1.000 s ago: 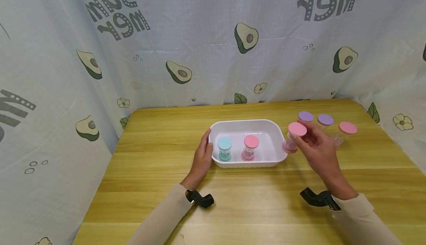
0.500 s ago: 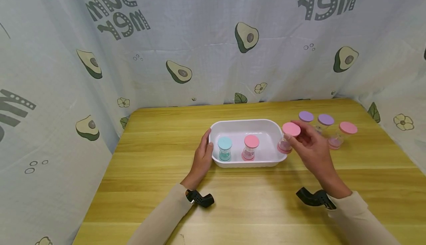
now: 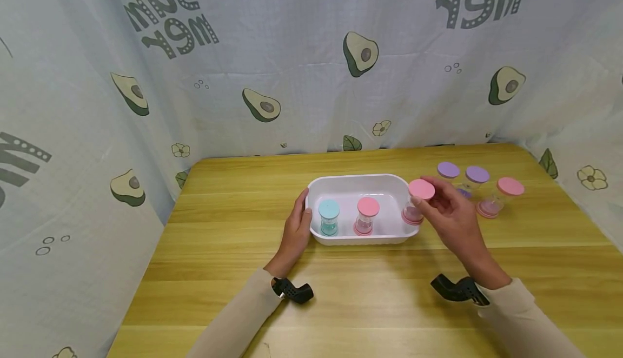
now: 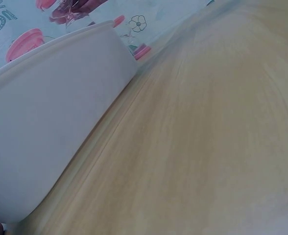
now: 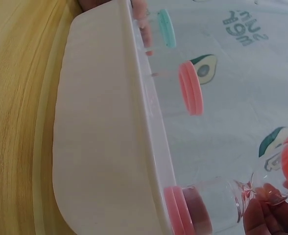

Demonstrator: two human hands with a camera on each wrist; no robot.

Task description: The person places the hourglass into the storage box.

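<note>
In the head view, my right hand pinches a pink-capped hourglass between thumb and fingers. It is over the right end of a white plastic tray; in the right wrist view its pink base overlaps the rim. My left hand holds the tray's left end, fingertips and thumb at the rim. Two hourglasses stand upright inside: a light blue one at the left and a pink one near the middle. The tray's outer wall fills the left side of the left wrist view.
Right of the tray, two purple-capped hourglasses and a pink one stand on the wooden table, partly behind my right hand. A white curtain printed with avocados hangs around the table's back and sides.
My right hand has moved left with the pink hourglass, from beside the tray to over its right end. The left hand and tray have stayed put.
</note>
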